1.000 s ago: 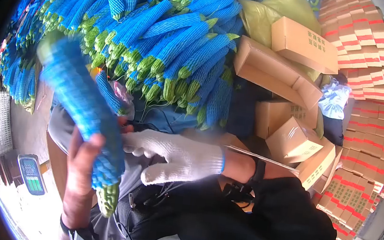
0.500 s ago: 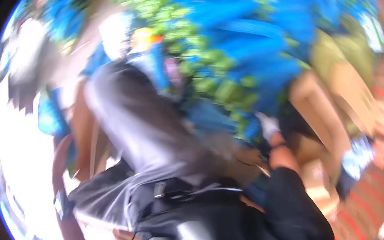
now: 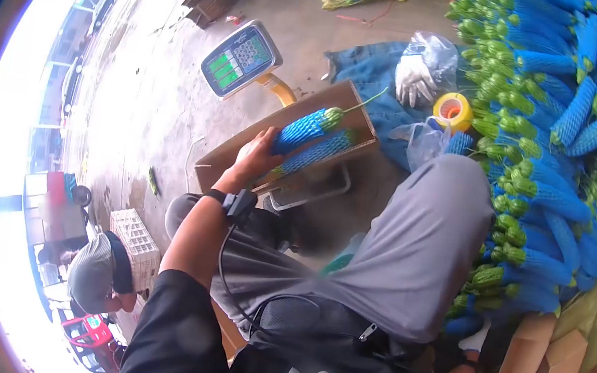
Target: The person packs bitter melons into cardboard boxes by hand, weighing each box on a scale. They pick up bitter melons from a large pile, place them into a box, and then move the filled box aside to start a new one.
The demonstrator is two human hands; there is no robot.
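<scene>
As the carton [image 3: 224, 162] is narrow, our left hand [image 3: 256, 155] grips a netted bitter gourd [image 3: 305, 131] lengthwise, likely to fit; right hand [image 3: 474, 341] gloved, grip we cannot tell.

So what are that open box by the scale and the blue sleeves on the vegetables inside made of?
The open box looks like cardboard: matte brown, with thin, flat walls. The blue sleeves seem to be plastic or foam netting, going by their mesh pattern; I can't tell which.
</scene>
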